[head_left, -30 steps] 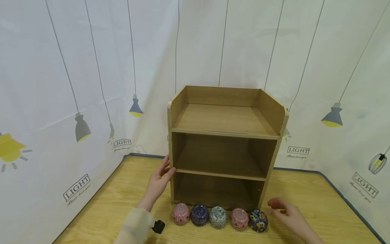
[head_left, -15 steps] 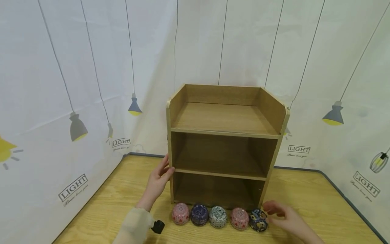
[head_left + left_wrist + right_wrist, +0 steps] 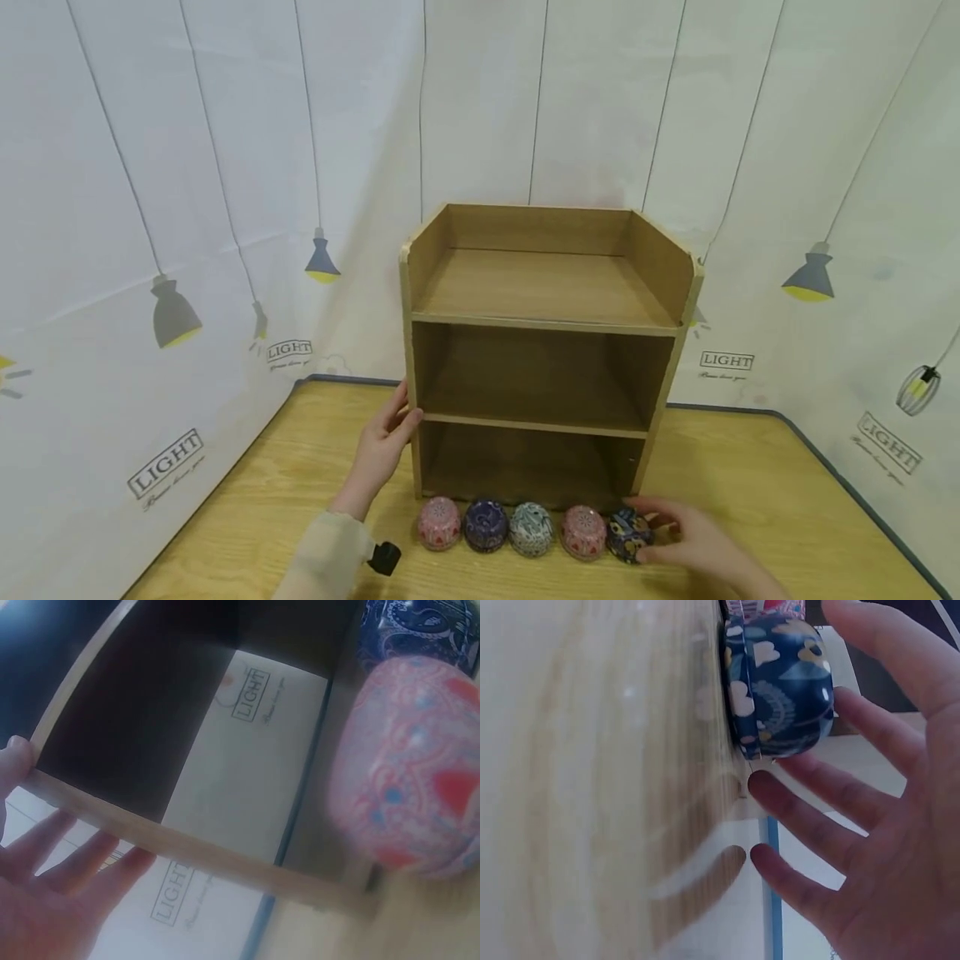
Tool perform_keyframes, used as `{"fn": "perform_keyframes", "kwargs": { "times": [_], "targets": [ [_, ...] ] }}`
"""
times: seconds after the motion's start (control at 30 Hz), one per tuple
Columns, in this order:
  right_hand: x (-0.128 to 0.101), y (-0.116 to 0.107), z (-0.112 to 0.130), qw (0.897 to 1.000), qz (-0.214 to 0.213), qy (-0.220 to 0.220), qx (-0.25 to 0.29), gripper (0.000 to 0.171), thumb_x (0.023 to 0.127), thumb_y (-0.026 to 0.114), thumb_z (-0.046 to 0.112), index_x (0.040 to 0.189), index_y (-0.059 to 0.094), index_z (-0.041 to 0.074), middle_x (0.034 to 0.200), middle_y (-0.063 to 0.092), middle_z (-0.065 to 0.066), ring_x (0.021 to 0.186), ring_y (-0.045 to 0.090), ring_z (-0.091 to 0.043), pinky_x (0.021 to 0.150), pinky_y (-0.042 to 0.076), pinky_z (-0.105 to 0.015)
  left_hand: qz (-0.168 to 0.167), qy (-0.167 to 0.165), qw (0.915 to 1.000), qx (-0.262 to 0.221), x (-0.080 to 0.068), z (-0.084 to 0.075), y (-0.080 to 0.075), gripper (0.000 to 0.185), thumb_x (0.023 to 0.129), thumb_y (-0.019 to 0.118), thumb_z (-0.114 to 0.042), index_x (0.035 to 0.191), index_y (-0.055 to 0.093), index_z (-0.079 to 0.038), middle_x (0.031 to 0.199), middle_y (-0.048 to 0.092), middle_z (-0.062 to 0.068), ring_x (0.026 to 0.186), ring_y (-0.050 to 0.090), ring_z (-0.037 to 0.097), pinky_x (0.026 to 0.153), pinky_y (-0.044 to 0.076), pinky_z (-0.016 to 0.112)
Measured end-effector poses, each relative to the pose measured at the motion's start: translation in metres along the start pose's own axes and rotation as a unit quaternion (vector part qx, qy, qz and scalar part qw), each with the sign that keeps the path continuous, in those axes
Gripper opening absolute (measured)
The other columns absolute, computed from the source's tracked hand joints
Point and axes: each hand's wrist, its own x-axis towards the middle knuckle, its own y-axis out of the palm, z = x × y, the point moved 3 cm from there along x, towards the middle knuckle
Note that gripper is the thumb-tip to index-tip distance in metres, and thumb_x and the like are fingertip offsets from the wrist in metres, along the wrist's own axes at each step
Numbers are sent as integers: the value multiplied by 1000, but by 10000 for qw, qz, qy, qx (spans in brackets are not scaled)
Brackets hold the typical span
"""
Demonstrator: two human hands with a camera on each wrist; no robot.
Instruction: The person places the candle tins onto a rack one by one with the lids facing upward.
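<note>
A wooden shelf unit (image 3: 532, 425) with two compartments and an open top tray stands upright on the table. My left hand (image 3: 381, 446) grips its left side panel, thumb on the front edge and fingers along the outside. Small round patterned tins line up before it: a pink tin (image 3: 438, 523), a purple-blue tin (image 3: 486, 525), a white-green tin (image 3: 531, 529), another pink tin (image 3: 583, 532) and, rightmost, a dark blue floral tin (image 3: 626, 535). Around that last one my right hand (image 3: 690, 540) reaches with spread fingers; in the right wrist view the tin (image 3: 780, 686) sits on the table beside the fingertips.
Pale cloth walls (image 3: 480, 100) printed with hanging lamps enclose the wooden table (image 3: 262, 500) at the back and sides. A small black device (image 3: 386, 558) is at my left wrist, by the cream sleeve (image 3: 326, 554).
My right hand has moved left, from beside the dark blue floral tin to around it. The left hand keeps its grip on the shelf unit. The head view has shifted slightly.
</note>
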Motion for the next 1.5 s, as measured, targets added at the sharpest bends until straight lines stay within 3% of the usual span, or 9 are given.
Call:
{"fn": "perform_keyframes", "kwargs": {
  "times": [0.27, 0.53, 0.6, 0.9, 1.27, 1.5],
  "targets": [
    [6, 6, 4, 9995, 180, 166, -216, 63, 79, 81, 27, 131, 57, 0, 120, 60, -20, 97, 58, -13, 78, 52, -30, 18, -22, 10000, -2, -4, 1, -4, 61, 99, 58, -20, 152, 31, -10, 150, 35, 22, 128, 44, 40, 93, 50, 42],
    [7, 9, 4, 9970, 504, 561, 180, 72, 82, 79, 31, 138, 49, -1, 126, 55, -26, 89, 57, -7, 72, 51, -26, -7, 110, 9999, 26, 0, 1, -1, 60, 99, 59, -21, 152, 33, -11, 148, 37, 23, 126, 47, 41, 91, 51, 41],
    [6, 9, 5, 9966, 469, 681, 41, 74, 80, 79, 34, 139, 49, 1, 127, 55, -25, 91, 57, -7, 73, 50, -26, -6, 105, 9999, 0, 1, 1, -1, 60, 99, 59, -19, 152, 33, -11, 148, 38, 23, 125, 48, 40, 90, 51, 39],
    [8, 14, 8, 9933, 350, 890, -642, 80, 72, 84, 40, 136, 53, 4, 125, 56, -24, 105, 56, -34, 79, 50, -37, 6, 71, 9999, -132, -1, -2, 0, 59, 99, 59, -17, 151, 34, -10, 147, 39, 24, 125, 47, 41, 90, 51, 36],
    [18, 17, 16, 9875, 258, 1310, -834, 82, 64, 88, 39, 134, 56, 9, 118, 57, -21, 94, 56, -26, 75, 48, -44, 12, 43, 10000, 34, 2, -2, -6, 60, 99, 59, -21, 153, 32, -15, 147, 41, 19, 125, 48, 36, 89, 52, 38],
    [14, 18, 14, 9858, 319, 1459, -769, 77, 65, 88, 36, 131, 58, 11, 118, 57, -20, 94, 56, -26, 75, 48, -44, 3, 72, 10000, 64, -2, -3, -1, 61, 98, 59, -22, 152, 32, -13, 147, 40, 22, 125, 48, 39, 89, 52, 41]
  ]
}}
